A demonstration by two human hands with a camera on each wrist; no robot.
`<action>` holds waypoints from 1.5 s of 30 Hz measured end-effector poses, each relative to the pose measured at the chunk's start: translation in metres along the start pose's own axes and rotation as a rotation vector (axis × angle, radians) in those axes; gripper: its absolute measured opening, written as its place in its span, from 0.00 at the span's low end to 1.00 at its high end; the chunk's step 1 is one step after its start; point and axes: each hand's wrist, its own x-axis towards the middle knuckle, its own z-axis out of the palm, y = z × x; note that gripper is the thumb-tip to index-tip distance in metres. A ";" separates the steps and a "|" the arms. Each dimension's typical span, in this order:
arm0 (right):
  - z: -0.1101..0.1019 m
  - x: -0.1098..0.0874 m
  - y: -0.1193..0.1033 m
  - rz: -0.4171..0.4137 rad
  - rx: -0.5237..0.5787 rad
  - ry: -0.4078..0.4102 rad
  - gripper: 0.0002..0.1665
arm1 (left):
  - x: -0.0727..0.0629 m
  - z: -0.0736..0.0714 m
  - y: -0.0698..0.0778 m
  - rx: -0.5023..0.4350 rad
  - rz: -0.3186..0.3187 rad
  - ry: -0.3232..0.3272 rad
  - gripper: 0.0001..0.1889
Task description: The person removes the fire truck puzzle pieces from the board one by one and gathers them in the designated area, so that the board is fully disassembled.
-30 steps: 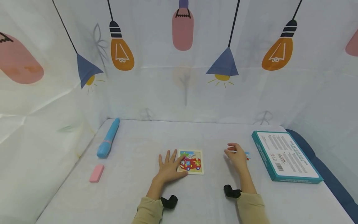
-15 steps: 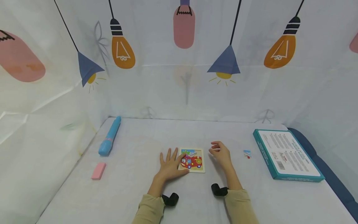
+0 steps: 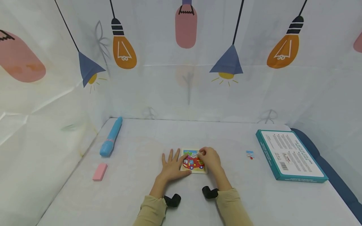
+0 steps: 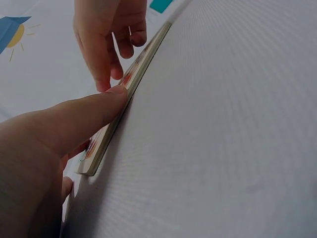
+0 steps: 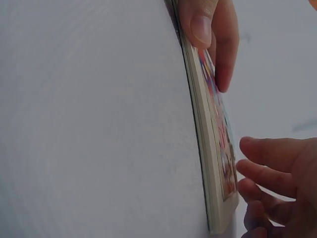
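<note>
A small framed jigsaw puzzle with a red fire truck picture lies on the white table. My left hand rests at its left side, fingers spread, the thumb on the near edge and the index finger over the picture. My right hand is over the puzzle's upper right part, its fingertips at the picture surface. In the right wrist view, the right hand's fingers are slightly bent and no piece shows between them. A loose blue, white and red puzzle piece lies to the right.
A teal-edged box lies at the right, beside a dark blue padded edge. At the left are a blue wand-shaped object and a pink block. A printed white curtain stands behind the table.
My right hand has moved left, from beside the loose piece to the puzzle's upper right. That loose piece stays on the table. My left hand keeps its place on the puzzle.
</note>
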 end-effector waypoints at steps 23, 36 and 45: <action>0.005 0.004 0.001 0.060 0.280 0.034 0.13 | 0.000 0.003 -0.002 0.021 0.004 0.006 0.40; -0.027 0.007 0.041 0.125 0.315 0.138 0.16 | -0.002 0.003 -0.002 -0.018 0.006 0.012 0.40; -0.052 0.004 0.070 0.168 0.321 0.179 0.18 | 0.001 0.004 -0.003 -0.017 0.015 0.023 0.40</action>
